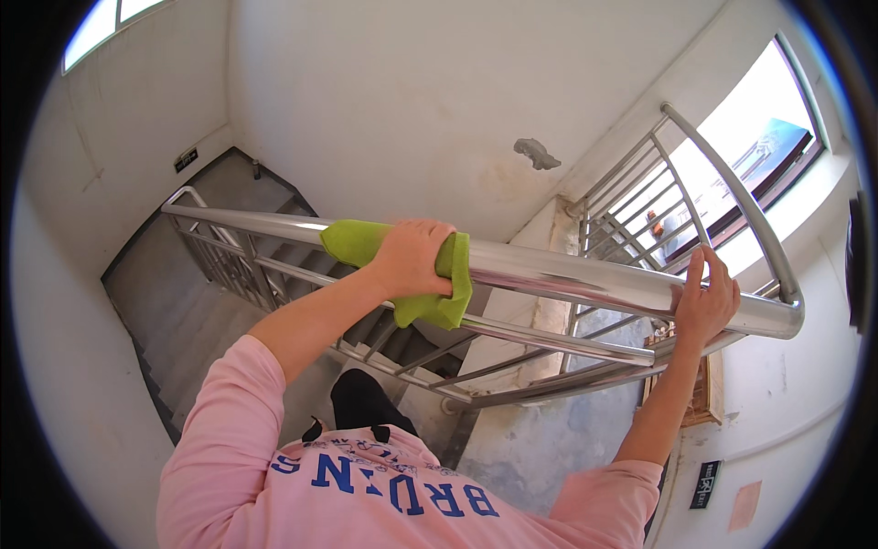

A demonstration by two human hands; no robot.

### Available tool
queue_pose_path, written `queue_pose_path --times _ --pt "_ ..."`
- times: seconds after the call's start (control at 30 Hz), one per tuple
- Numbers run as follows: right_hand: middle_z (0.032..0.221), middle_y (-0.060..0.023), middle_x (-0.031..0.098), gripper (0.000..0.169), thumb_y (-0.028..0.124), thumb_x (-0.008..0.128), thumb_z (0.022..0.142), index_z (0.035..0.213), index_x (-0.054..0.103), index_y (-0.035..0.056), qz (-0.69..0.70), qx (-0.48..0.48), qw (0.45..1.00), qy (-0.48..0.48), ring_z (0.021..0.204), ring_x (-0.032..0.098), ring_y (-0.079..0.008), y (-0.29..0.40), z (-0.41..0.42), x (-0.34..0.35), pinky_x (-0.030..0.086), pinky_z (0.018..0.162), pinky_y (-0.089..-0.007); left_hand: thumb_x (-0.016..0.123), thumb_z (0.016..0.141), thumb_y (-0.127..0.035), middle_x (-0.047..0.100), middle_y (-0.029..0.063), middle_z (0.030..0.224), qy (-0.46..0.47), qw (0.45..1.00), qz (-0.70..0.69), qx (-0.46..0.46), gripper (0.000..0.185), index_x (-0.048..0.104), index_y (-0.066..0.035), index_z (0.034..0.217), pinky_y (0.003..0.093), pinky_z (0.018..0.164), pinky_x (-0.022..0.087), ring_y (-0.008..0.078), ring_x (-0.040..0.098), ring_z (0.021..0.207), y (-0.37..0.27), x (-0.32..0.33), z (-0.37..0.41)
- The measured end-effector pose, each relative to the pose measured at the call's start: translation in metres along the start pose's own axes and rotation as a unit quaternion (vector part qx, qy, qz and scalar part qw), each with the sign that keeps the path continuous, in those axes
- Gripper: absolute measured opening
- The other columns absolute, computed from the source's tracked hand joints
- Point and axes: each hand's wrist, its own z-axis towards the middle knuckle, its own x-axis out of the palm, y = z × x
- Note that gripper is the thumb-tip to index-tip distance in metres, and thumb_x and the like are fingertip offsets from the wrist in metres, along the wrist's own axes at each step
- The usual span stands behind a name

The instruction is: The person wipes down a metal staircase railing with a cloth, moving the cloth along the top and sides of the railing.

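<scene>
A thick, shiny metal handrail (569, 271) crosses the view in front of me. A lime-green cloth (353, 241) is draped over its middle, and its lower edge hangs down on the near side. My left hand (413, 257) grips the cloth over the rail, with the thumb on the near side. Farther right, my right hand (706, 295) holds the bare rail near its bent end, the fingers laid over the top. The underside of the rail beneath the cloth is hidden.
Thinner metal bars (555, 343) run below the handrail. Stairs (206, 329) lie at the left, with darker steps beyond the railing. Another railing (727, 171) stands by the window at the right. A wooden crate-like object (706, 391) sits near the right wall.
</scene>
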Motion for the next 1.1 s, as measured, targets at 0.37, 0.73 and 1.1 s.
queue_pose_path --times 0.37,0.73,1.1 --pt "0.069 0.0003 0.064 0.032 0.035 0.05 0.095 0.1 0.07 0.0111 0.021 0.046 0.999 0.003 0.064 0.057 -0.0155 -0.015 -0.002 0.008 0.034 0.104 -0.0371 0.08 0.057 -0.032 0.059 0.0119 0.1 0.053 0.994 -0.082 0.053 0.071 0.049 -0.008 0.116 0.0419 0.079 0.048 0.031 0.059 0.094 -0.042 0.015 0.039" --pt "0.068 0.0 0.062 0.035 0.038 0.046 0.096 0.106 0.068 0.0127 0.029 0.022 0.999 -0.002 0.07 0.059 -0.0149 -0.031 -0.006 0.019 0.033 0.103 -0.0368 0.079 0.058 -0.029 0.06 0.0105 0.106 0.02 0.996 -0.082 0.039 0.069 0.049 -0.011 0.118 0.0427 0.081 0.047 0.0329 0.058 0.096 0.019 0.009 0.0" --pt "0.068 -0.0017 0.062 0.036 0.038 0.047 0.095 0.1 0.069 0.01 0.025 0.044 0.999 0.021 0.07 0.057 -0.0174 -0.022 -0.002 0.016 0.033 0.104 -0.0363 0.08 0.056 -0.027 0.059 0.0108 0.108 0.027 0.998 -0.048 -0.003 0.068 0.051 -0.012 0.117 0.0433 0.088 0.044 0.0334 0.056 0.101 0.062 -0.006 -0.027"
